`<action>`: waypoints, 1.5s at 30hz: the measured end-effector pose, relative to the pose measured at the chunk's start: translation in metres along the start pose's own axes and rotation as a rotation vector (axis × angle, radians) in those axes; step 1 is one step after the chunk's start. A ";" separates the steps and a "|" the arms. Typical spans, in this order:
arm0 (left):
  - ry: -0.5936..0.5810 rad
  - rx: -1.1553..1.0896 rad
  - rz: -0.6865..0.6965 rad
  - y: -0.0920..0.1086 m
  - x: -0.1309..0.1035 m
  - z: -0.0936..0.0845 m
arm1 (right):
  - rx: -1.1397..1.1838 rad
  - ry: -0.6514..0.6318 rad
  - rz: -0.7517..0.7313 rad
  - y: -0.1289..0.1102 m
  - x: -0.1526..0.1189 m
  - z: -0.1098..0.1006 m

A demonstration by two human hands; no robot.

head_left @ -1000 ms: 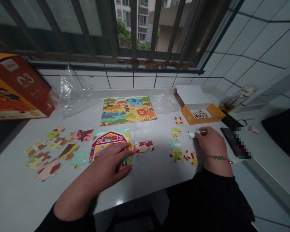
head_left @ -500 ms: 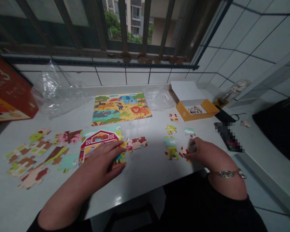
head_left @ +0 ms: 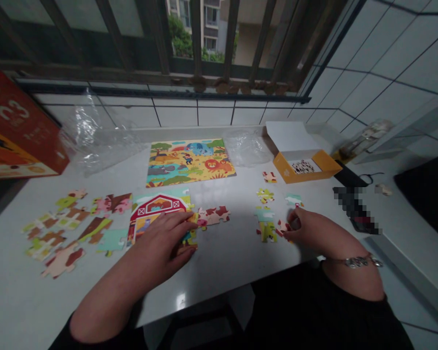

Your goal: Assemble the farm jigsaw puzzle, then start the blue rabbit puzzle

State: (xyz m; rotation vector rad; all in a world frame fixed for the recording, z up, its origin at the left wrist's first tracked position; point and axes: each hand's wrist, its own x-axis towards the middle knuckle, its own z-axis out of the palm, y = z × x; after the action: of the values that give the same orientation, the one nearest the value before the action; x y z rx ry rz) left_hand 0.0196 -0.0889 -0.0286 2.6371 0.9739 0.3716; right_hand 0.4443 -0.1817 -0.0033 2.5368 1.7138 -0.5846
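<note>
My left hand (head_left: 164,240) lies spread over the partly joined barn puzzle (head_left: 159,200), hiding its lower middle. A cow piece (head_left: 217,215) sticks out at the puzzle's right side, beyond my fingertips. My right hand (head_left: 308,231) is closed, thumb and fingers pinching a small white-and-red-brown puzzle piece (head_left: 282,226) down at the table. Just left of it lies a green puzzle piece (head_left: 268,232), with a pale teal one against its top. Behind my right hand rests another teal piece (head_left: 294,199), and farther back a yellow-green piece (head_left: 264,195).
Several loose puzzle pieces (head_left: 63,257) lie at the left. Behind the barn stands out a flat animal picture (head_left: 191,163). A yellow box (head_left: 288,174) with its lid up, crumpled clear plastic (head_left: 246,148) and a red box (head_left: 29,131) line the back. A phone (head_left: 357,214) lies right.
The whole view has shifted slightly, so things appear farther right. My left hand stays on the barn puzzle. My right hand keeps its pinch, with only slight movement at the fingers.
</note>
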 end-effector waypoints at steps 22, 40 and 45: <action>-0.051 0.032 -0.015 0.006 0.003 0.000 | 0.416 0.093 -0.375 -0.113 0.040 0.024; -0.078 0.057 -0.044 0.009 0.003 -0.001 | 0.313 0.311 -0.451 -0.109 0.049 0.043; -0.053 0.067 -0.016 0.008 0.002 0.001 | 0.332 0.301 -0.483 -0.108 0.050 0.046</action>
State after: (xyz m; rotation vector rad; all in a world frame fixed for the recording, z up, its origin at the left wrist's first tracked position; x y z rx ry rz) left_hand 0.0256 -0.0933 -0.0262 2.6831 1.0066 0.2690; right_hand 0.3505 -0.1046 -0.0419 2.5144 2.5714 -0.5614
